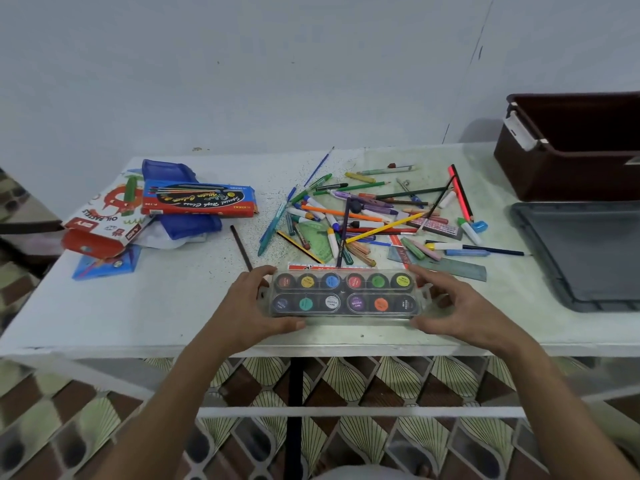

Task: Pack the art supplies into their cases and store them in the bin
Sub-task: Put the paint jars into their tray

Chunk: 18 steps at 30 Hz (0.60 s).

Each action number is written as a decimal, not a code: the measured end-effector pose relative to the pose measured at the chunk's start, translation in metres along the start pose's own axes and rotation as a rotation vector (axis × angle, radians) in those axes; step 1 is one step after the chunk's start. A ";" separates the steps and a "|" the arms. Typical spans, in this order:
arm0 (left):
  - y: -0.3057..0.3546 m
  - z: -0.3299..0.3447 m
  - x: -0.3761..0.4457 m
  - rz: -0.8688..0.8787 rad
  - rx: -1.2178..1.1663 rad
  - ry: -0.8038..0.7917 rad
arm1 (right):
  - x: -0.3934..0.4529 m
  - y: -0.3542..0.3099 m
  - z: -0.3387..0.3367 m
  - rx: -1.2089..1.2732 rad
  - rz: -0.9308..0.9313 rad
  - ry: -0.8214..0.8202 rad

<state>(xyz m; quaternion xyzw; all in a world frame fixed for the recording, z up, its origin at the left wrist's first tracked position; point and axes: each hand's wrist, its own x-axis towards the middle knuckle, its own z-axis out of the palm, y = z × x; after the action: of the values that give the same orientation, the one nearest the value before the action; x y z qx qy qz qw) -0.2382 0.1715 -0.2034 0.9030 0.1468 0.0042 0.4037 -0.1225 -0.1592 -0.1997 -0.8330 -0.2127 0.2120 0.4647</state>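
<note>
At the table's left edge you can read "OIL PASTELS", upside down, on the white and red box (pixel 104 223). The red and blue box (pixel 199 199) beside it reads "Water Colors" and "NIKKI", also inverted.

On the table (pixel 173 306), paint case (pixel 343 294) at six o'clock — loose pencils (pixel 374 220) behind, boxes (pixel 197 199) at ten, bin (pixel 571 147) at two.
</note>
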 end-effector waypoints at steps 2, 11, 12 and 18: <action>0.003 0.001 -0.003 0.003 0.007 0.018 | 0.001 0.000 0.000 -0.021 0.016 -0.001; 0.009 -0.011 -0.008 -0.148 -0.080 0.063 | -0.007 -0.007 0.006 0.169 0.195 0.097; 0.008 -0.012 -0.009 -0.182 -0.085 0.087 | -0.009 -0.006 0.009 0.186 0.201 0.145; 0.007 -0.008 -0.017 -0.224 -0.244 0.183 | -0.015 -0.004 0.029 0.320 0.151 0.376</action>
<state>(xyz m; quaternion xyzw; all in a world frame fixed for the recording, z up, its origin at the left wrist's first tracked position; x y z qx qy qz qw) -0.2533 0.1684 -0.1915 0.8211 0.2811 0.0591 0.4932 -0.1511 -0.1458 -0.2075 -0.7870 -0.0234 0.1185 0.6050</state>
